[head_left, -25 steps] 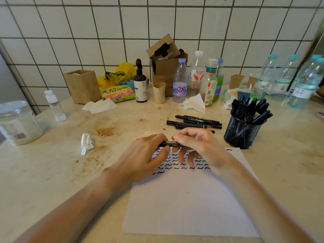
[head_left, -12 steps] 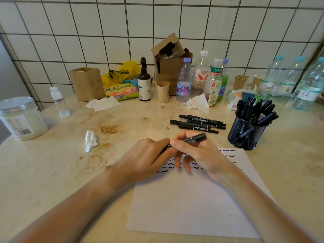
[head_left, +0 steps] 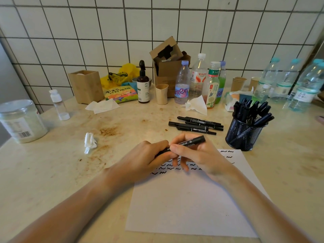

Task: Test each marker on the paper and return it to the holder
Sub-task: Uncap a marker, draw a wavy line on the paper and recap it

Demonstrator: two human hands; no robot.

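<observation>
Marker (head_left: 185,144) held over the top edge of the paper (head_left: 189,204), near the middle of the table (head_left: 52,172): left hand (head_left: 149,158) gripping one end, right hand (head_left: 198,155) pinching the barrel, both clamped on it; capping or uncapping, cannot tell which. Several rows of black squiggles (head_left: 177,168) already across the sheet's top, so well under way. Mesh holder (head_left: 245,134) toward the right edge crowded with markers, probably tested. Loose markers (head_left: 196,125) beside it, likely still awaiting a test and return.
</observation>
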